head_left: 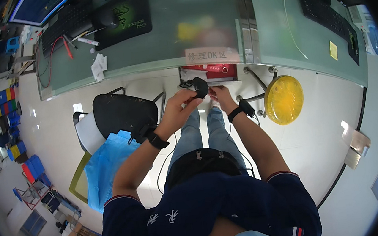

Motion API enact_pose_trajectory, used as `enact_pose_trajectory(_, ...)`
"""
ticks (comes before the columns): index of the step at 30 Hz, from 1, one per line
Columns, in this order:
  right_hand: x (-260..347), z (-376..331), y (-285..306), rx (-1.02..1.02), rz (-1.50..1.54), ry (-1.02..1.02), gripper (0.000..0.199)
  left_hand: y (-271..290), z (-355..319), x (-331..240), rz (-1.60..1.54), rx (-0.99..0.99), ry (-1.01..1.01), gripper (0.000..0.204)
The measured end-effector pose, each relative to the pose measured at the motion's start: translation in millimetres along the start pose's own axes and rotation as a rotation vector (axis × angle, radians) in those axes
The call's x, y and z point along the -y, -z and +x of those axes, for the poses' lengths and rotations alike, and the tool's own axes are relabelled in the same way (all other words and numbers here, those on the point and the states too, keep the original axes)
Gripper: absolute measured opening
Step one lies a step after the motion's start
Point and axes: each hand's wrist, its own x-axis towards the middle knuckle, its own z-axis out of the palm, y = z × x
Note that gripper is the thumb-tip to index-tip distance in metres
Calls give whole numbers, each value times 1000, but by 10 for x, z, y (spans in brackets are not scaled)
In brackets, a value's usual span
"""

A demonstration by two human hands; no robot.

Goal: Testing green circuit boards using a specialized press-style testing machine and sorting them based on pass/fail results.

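Observation:
My left hand (179,109) grips a small black object (201,87) with an angular body, between thumb and fingers. Its exact kind does not show. Just to its right, my right hand (223,97) has thumb and fingers drawn together in a pinch; whatever sits between them is too small to make out. Beyond both hands, under the table edge, a drawer (233,77) stands pulled out. Inside it lies a red item (211,67), partly covered by the tabletop. Both my wrists carry black straps with small boxes and cables.
A green-topped table (168,51) runs across the front, bearing a black mouse mat (123,19), a red test lead (69,50) and crumpled paper (99,66). A yellow-covered round stool (284,99) stands right. Left are a black chair (117,111) and blue cloth (111,165).

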Motion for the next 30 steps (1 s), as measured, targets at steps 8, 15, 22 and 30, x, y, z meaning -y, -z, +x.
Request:
enact_pose_trajectory(8, 534, 413, -30, 148, -110, 22, 17, 308, -694, -558, -101, -213, -299, 11)
enact_pose_trajectory(15, 891, -797, -481, 624, -586, 129, 22, -60, -1568, -1077, -532, -732, 7, 13)
enact_pose_trajectory(22, 897, -3312, -1129, 1402, -849, 826, 22, 31, -2120, -1221, -914, -1120, -142, 22)
enact_pose_trajectory(30, -277, -4459, -1456, 1739, -743, 1175, 37, -197, -3660, -1363, -764, -1513, -335, 22)
